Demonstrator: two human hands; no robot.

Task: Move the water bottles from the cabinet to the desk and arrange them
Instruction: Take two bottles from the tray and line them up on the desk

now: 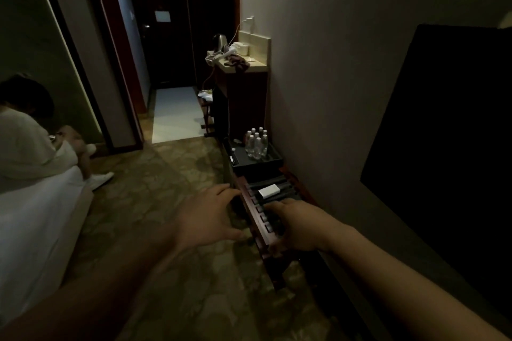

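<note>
Clear water bottles (pixel 256 142) clustered upright on a dark tray (pixel 273 161), caps up, well beyond both hands; labels too small to read. Left hand (pixel 209 219) spread, fingers relaxed, holding nothing. Right hand (pixel 295 225) resting on the slatted wooden rack (pixel 257 219), just short of a white box (pixel 268 191); grip impossible to tell.

Dim room, heavy shadows; faint light on far floor; soft blur, wide-angle edge distortion.

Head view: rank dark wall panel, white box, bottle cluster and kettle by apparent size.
1. dark wall panel, though it is nearest.
2. bottle cluster.
3. white box and kettle: too alike to rank.
</note>
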